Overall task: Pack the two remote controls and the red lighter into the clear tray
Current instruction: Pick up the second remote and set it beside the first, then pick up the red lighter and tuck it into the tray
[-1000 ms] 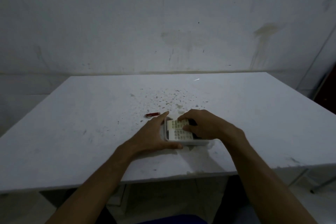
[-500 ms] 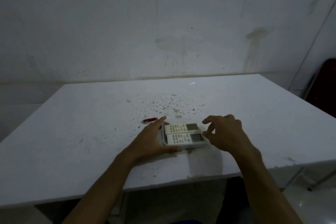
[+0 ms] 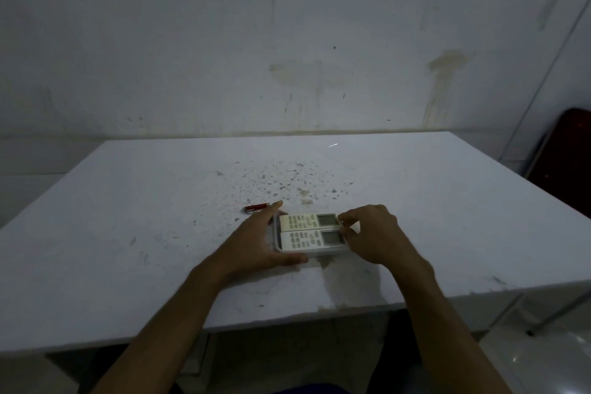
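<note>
Two remotes [image 3: 311, 231]: side by side in clear tray [image 3: 277, 241]
Left hand [image 3: 256, 241]: grip bracing tray
Right hand [image 3: 375, 238]: pinching far remote's end
Red lighter [image 3: 256, 207]: on table [image 3: 128, 233]

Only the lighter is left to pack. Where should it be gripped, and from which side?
Pinch the red lighter across its narrow middle, from above. It lies flat and alone on the table, just beyond the left hand.

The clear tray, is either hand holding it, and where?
The left hand braces the clear tray at its left end. The right hand fingers touch the far remote at its screen end.
</note>
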`<state>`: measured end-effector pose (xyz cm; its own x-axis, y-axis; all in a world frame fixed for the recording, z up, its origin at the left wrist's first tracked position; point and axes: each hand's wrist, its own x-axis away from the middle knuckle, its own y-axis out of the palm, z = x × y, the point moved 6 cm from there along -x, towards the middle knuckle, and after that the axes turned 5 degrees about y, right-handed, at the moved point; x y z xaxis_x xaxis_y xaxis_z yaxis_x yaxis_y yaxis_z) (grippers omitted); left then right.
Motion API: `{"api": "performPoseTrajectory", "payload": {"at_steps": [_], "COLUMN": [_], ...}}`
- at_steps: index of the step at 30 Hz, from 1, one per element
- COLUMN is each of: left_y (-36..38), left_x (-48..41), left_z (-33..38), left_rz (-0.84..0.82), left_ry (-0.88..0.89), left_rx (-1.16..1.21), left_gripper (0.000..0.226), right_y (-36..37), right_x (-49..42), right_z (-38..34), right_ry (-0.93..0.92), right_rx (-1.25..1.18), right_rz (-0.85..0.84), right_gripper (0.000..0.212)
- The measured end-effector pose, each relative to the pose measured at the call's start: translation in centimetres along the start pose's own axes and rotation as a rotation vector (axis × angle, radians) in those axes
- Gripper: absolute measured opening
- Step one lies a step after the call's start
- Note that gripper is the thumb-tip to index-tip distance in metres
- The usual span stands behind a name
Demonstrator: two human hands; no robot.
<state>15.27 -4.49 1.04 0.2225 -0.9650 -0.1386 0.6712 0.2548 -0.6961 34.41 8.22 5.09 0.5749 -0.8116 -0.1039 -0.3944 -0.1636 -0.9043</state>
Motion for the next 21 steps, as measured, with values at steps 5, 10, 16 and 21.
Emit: {"api": "performPoseTrajectory", "payload": {"at_steps": [5, 10, 16, 21], "left_y": [-0.3, -3.4, -5.6, -4.8], "left_x": [0.1, -0.1, -3.9, -4.5], "left_z": [0.2, -0.6, -4.2, -4.5], "left_rz": [-0.049, 0.149, 0.251, 0.296], "left_ry": [0.016, -0.007, -0.145, -0.112], "left_rx": [-0.01, 0.223, -0.191, -0.188], "left_gripper": [0.138, 0.096, 0.054, 0.024], "right_y": [0.2, -2.6, -0.1, 1.6], "right_x": [-0.7, -1.8, -5.2, -4.9], "right_z": [0.6, 0.7, 1.9, 2.5], "right_ry": [-0.021, -0.069, 0.117, 0.149], "right_rx": [-0.034, -0.351, -0.658, -0.771], "right_rz": [-0.022, 0.24, -0.041, -0.019], "right_gripper": [0.03, 0.021, 0.055, 0.077]}}
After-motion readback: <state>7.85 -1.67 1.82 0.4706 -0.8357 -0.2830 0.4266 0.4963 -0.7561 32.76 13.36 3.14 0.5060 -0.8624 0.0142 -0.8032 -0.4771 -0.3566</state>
